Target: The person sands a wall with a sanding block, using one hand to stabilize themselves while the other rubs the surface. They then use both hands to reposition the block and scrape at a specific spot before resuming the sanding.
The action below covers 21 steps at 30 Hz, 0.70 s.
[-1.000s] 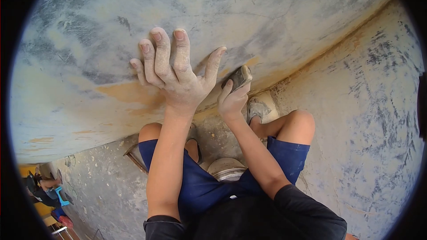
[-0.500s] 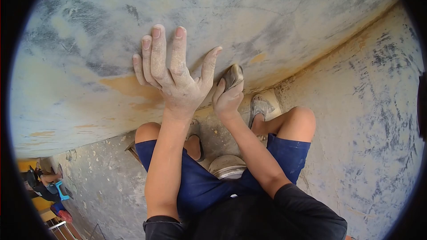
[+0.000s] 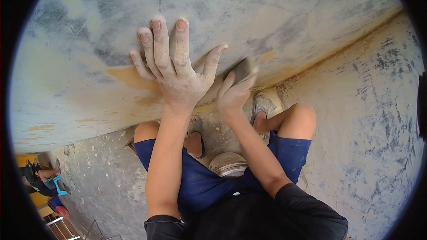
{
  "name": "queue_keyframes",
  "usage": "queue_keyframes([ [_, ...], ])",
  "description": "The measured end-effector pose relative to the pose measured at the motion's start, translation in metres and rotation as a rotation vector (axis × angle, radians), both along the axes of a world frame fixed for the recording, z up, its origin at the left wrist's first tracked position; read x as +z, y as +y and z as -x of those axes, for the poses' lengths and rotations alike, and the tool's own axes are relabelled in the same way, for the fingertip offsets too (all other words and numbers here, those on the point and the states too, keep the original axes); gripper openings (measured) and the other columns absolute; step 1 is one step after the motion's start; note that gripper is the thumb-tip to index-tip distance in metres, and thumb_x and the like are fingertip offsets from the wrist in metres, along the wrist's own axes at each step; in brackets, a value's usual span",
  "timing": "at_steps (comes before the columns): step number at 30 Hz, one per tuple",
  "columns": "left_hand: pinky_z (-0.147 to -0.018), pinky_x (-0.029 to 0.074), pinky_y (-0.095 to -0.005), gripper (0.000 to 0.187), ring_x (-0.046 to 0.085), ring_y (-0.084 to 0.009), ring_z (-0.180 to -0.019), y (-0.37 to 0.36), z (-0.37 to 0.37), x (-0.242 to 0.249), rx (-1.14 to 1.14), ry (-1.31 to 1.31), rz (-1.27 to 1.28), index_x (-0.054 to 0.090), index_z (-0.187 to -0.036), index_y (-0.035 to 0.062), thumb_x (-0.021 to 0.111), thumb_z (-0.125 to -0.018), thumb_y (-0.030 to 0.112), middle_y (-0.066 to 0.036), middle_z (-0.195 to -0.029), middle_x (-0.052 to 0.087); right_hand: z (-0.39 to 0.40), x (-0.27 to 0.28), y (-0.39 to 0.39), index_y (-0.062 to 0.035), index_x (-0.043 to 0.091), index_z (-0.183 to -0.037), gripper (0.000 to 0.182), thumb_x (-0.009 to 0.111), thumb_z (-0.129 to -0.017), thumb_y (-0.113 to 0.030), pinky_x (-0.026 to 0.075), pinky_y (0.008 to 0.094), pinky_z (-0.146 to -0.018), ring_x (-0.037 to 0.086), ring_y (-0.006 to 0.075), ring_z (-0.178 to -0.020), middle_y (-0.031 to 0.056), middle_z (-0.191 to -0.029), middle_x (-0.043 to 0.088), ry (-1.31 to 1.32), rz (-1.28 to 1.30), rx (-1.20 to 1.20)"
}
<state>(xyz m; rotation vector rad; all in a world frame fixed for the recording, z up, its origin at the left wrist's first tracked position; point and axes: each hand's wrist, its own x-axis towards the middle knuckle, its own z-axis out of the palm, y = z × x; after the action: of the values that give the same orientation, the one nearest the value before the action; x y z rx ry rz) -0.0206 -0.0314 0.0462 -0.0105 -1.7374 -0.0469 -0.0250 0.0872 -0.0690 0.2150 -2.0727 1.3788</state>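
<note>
My left hand (image 3: 178, 71), coated in pale dust, lies with its fingers spread against the mottled grey and cream wall surface (image 3: 249, 9). To its right, my right hand (image 3: 235, 91) is closed around a dark, dusty piece of what looks like folded sandpaper (image 3: 241, 70). That hand is smeared by motion, and the sandpaper is against or very near the surface; exact contact is hard to tell. A tan patch (image 3: 126, 78) shows on the surface beside my left hand.
A round, dusty bucket or tub (image 3: 229, 162) stands between my legs. The wall meets a scuffed grey surface along a brown seam (image 3: 338, 51) on the right. At far left are another person (image 3: 42, 178), a light-blue object (image 3: 59, 186) and a metal frame (image 3: 60, 227).
My right hand has shifted slightly right with the sandpaper and is now blurred. My left hand has moved a little upward on the surface, its fingers still spread.
</note>
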Motion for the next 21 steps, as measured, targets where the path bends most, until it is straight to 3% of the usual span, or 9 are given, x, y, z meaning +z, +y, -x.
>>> queue_keyframes([
  [1,-0.122,0.003,-0.0502,0.077,0.024,-0.0324,-0.149,-0.002,0.000,0.002,-0.010,0.005,0.005,0.049,-0.142,0.0103,0.065,-0.087,0.061,-0.016,-0.152,0.039,0.009,0.028,0.000,0.0227,0.017,-0.141,0.068,0.057,-0.094,-0.006,0.052,0.0455,-0.089,0.063,0.0499,-0.105,0.0410,-0.121,0.055,0.237,-0.063,-0.170],
  [3,-0.122,0.003,-0.0498,0.076,0.023,-0.0317,-0.149,-0.002,-0.001,0.001,-0.013,0.002,0.003,0.049,-0.143,0.0111,0.064,-0.087,0.060,-0.015,-0.153,0.039,0.014,0.084,0.011,0.0214,0.016,-0.142,0.067,0.055,-0.095,-0.007,0.051,0.0463,-0.091,0.061,0.0508,-0.107,0.0408,-0.123,0.053,0.135,0.064,-0.172],
  [7,-0.122,0.002,-0.0496,0.074,0.023,-0.0300,-0.149,-0.001,0.002,0.001,-0.032,0.032,-0.003,0.048,-0.144,0.0129,0.065,-0.088,0.058,-0.013,-0.153,0.040,0.020,0.037,0.008,0.0198,0.019,-0.144,0.068,0.056,-0.095,-0.010,0.050,0.0448,-0.093,0.061,0.0491,-0.110,0.0389,-0.126,0.053,0.276,-0.107,-0.203],
  [9,-0.122,0.001,-0.0497,0.074,0.023,-0.0298,-0.149,0.000,0.005,0.001,-0.041,0.047,-0.004,0.048,-0.144,0.0133,0.065,-0.088,0.057,-0.012,-0.153,0.040,-0.002,-0.030,0.002,0.0201,0.021,-0.143,0.068,0.057,-0.094,-0.010,0.051,0.0437,-0.091,0.064,0.0455,-0.108,0.0356,-0.128,0.055,-0.007,-0.093,0.045],
  [11,-0.122,0.001,-0.0497,0.072,0.024,-0.0297,-0.149,0.001,0.004,0.001,-0.045,0.045,-0.011,0.048,-0.144,0.0132,0.064,-0.089,0.056,-0.012,-0.153,0.040,-0.009,-0.043,0.003,0.0203,0.021,-0.143,0.068,0.057,-0.094,-0.009,0.053,0.0427,-0.089,0.065,0.0444,-0.104,0.0345,-0.125,0.057,-0.056,-0.097,0.068],
  [13,-0.122,0.002,-0.0498,0.071,0.024,-0.0299,-0.149,0.000,0.003,0.002,-0.053,0.038,-0.009,0.049,-0.144,0.0132,0.064,-0.089,0.056,-0.013,-0.153,0.040,-0.006,-0.027,0.000,0.0206,0.021,-0.142,0.067,0.057,-0.093,-0.008,0.054,0.0416,-0.086,0.067,0.0432,-0.101,0.0335,-0.123,0.059,-0.108,-0.098,0.090],
  [15,-0.122,0.002,-0.0498,0.071,0.025,-0.0300,-0.149,0.000,0.000,0.001,-0.056,0.030,-0.020,0.049,-0.144,0.0133,0.064,-0.089,0.056,-0.013,-0.153,0.040,0.016,0.017,0.003,0.0204,0.021,-0.142,0.068,0.058,-0.093,-0.008,0.057,0.0408,-0.074,0.071,0.0423,-0.087,0.0322,-0.112,0.064,0.318,-0.159,-0.191],
  [18,-0.123,0.001,-0.0498,0.071,0.025,-0.0296,-0.149,-0.002,-0.001,0.001,-0.037,0.002,-0.012,0.049,-0.144,0.0135,0.063,-0.089,0.057,-0.013,-0.153,0.040,0.025,0.071,0.013,0.0197,0.022,-0.142,0.067,0.059,-0.093,-0.008,0.057,0.0409,-0.069,0.071,0.0423,-0.082,0.0325,-0.108,0.065,0.351,0.008,-0.156],
  [21,-0.123,0.002,-0.0498,0.071,0.025,-0.0286,-0.149,-0.001,0.002,0.000,-0.058,0.043,-0.011,0.049,-0.144,0.0144,0.062,-0.089,0.058,-0.011,-0.153,0.041,0.021,0.032,0.011,0.0188,0.023,-0.141,0.066,0.059,-0.093,-0.008,0.057,0.0413,-0.066,0.071,0.0410,-0.077,0.0314,-0.103,0.067,0.357,-0.127,-0.152],
])
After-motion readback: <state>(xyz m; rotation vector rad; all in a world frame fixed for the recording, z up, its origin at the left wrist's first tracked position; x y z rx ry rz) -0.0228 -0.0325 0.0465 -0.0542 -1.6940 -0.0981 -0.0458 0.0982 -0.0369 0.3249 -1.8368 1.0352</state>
